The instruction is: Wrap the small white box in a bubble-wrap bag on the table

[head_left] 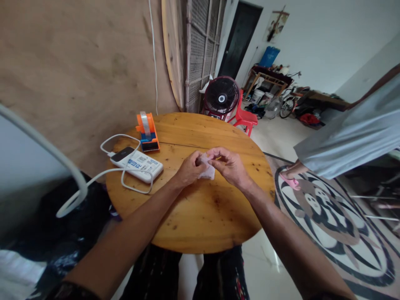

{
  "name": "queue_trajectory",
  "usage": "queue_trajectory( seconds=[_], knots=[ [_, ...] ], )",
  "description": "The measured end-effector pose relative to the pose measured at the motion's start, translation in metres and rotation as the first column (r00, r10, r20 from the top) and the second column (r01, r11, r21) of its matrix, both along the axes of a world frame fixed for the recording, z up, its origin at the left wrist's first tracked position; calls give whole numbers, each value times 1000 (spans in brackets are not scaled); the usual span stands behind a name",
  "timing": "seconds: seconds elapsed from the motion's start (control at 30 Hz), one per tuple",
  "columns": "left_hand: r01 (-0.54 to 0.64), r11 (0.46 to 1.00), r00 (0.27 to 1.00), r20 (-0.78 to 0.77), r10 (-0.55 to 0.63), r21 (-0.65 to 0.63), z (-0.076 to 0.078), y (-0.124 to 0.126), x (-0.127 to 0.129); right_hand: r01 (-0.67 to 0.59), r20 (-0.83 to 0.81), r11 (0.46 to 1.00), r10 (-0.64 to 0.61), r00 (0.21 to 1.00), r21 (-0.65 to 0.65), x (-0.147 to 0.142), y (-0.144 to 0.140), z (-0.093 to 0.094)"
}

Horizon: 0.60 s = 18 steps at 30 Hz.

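Note:
Over the middle of the round wooden table (187,225), both my hands meet at a small, whitish, see-through plastic bag (207,171). My left hand (190,168) pinches its left side between thumb and fingers. At the top right of the bag, my right hand (229,166) has its thumb and fingertips pressed together on the upper edge. The bag's lower part hangs between the hands, close above the wood. Whether anything is inside it, I cannot tell.
An orange and blue tape dispenser (148,132) stands at the table's back left. Nearer lies a white power bank (145,166) with a looping white cable (137,191). Beyond the table are a fan (221,98) and a red chair (245,116). Another person (350,129) stands at the right.

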<state>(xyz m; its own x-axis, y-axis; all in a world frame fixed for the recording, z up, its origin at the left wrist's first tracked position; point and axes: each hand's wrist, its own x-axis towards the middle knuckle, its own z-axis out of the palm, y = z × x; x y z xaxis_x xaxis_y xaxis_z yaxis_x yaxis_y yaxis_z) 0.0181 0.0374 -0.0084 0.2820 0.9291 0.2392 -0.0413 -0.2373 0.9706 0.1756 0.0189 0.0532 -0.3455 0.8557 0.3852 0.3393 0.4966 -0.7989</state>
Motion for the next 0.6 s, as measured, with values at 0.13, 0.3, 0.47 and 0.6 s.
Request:
queue_trajectory(
  seconds=[0.13, 0.3, 0.47, 0.6],
  knots=[
    [-30, 999, 998, -50, 32, 40, -2, 2, 1, 37, -13, 999, -37, 999, -4, 0, -10, -11],
    [-57, 989, 987, -141, 76, 138, -4, 2, 0, 71, -55, 997, -73, 996, -36, -1, -22, -23],
    [-79, 940, 936, -300, 184, 330, 3, 0, -4, 106, -106, 992, -114, 988, -70, -5, -29, -28],
    [-53, 909, 894, -387, 228, 414, 5, 2, -7, 109, -119, 988, -122, 985, -108, -7, -29, -30]
  ],
)
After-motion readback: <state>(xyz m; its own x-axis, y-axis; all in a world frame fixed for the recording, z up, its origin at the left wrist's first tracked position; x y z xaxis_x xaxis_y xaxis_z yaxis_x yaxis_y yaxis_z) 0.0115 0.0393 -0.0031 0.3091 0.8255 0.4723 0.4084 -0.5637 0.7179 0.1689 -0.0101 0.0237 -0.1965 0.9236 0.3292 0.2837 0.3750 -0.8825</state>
